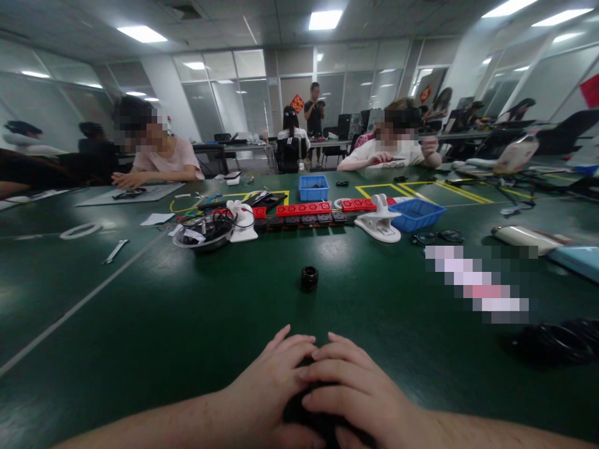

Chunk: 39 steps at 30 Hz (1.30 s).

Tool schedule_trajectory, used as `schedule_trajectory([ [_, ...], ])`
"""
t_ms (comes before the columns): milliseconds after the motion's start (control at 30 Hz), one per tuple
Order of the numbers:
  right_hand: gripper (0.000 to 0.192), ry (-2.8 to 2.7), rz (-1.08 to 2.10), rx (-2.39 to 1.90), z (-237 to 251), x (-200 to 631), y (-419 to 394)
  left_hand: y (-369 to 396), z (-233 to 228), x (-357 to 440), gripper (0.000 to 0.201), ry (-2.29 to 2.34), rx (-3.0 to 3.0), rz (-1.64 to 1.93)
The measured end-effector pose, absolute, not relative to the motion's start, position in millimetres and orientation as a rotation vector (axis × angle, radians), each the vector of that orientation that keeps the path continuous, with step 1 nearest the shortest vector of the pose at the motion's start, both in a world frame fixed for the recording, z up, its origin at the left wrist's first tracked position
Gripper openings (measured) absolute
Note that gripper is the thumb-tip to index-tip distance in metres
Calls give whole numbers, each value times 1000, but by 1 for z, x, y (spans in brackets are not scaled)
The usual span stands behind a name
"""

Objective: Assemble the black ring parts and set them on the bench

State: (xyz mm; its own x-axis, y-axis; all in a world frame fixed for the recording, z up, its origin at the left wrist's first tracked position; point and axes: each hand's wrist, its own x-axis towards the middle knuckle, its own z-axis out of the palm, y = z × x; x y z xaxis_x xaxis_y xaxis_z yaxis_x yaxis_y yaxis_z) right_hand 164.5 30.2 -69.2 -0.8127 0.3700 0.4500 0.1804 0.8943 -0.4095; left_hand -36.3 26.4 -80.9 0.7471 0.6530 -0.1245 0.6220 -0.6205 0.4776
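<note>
Nearest, the left hand (269,383) and right hand (360,386) meet, curved over a mostly hidden black object (299,408); whether either grip is tight on it, I cannot tell. Beyond, a short black cylinder (309,280) stands on the green bench (196,324), then red-and-black blocks (304,210), then a blue tray (313,190).

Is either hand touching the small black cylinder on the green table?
No, the small black cylinder stands beyond the left hand and right hand, with green tabletop showing between.
</note>
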Motion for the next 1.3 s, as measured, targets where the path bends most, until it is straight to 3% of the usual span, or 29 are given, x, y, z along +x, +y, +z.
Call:
schedule_trajectory([
  [367,37,-2509,741,-392,-68,166,29,27,-80,-39,75,946,2413,116],
  [500,42,-2296,936,-433,-72,165,28,26,-76,-38,77,980,2394,81],
  [633,46,-2122,1253,-673,-75,164,33,27,-67,-41,66,1011,2421,107],
  [767,74,-2231,1442,-716,-70,163,41,31,-66,-49,71,1051,2449,247],
  [867,99,-2473,1365,-776,-68,162,41,33,-66,-57,81,1139,2447,466],
  [933,104,-2537,1312,-841,-69,161,40,33,-57,-61,86,1161,2450,542],
  [1100,87,-2438,1267,-905,-76,159,39,24,-9,-55,49,1101,2463,325],
  [1200,68,-2422,1228,-817,-78,158,41,20,10,-38,49,969,2524,157],
  [1300,63,-2401,1200,-722,-78,156,43,20,11,-22,44,887,2602,-4],
])
